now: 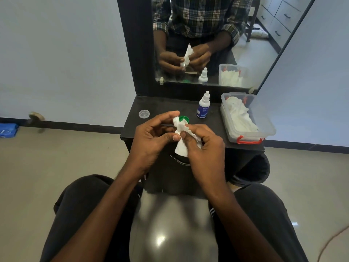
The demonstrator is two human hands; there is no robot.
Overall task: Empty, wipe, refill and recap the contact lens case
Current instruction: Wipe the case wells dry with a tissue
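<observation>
A pale blue-grey wall runs behind a black counter, with a dark skirting strip along its foot. Above the counter a mirror in a black frame leans back towards the wall; it reflects white drawers with dark handles and a stretch of light floor. The floor is glossy beige tile, and one bright spot of light glints on it low in the view. At the far left a blue thing (too blurred to tell what) lies on the floor against the skirting strip.
</observation>
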